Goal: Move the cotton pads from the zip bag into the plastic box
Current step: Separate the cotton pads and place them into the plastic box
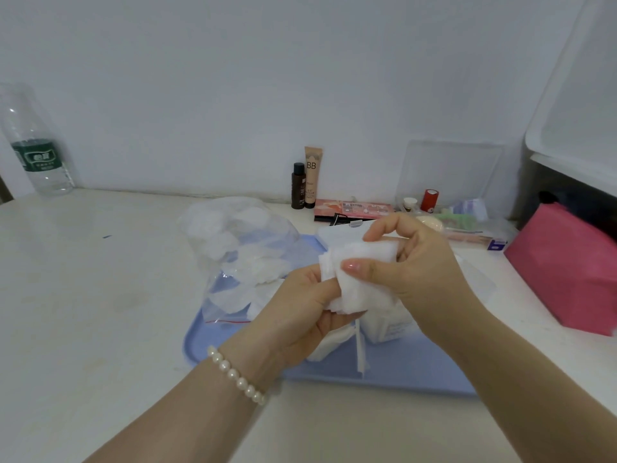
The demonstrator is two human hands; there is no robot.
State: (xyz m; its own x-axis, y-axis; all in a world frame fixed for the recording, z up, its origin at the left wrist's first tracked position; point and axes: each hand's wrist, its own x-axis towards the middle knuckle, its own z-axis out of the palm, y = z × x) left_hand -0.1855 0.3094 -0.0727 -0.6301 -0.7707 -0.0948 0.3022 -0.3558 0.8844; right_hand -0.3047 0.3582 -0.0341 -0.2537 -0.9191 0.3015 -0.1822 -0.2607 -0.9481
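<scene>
Open desk (100,295) is left bare on the left side, with only a water bottle (36,152) standing at the far corner. The middle is taken up by a blue tray (384,372) and a crumpled zip bag (233,242). The right is blocked by cosmetics (309,178) along the wall and a pink pouch (567,269).

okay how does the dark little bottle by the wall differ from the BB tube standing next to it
The dark bottle is dark brown with a black cap; the BB tube is beige with large "BB" letters. The bottle is shorter, and the tube stands taller. The bottle keeps an even width with its cap on top, while the tube widens toward its top. Both stand upright, side by side, against the wall.
</scene>
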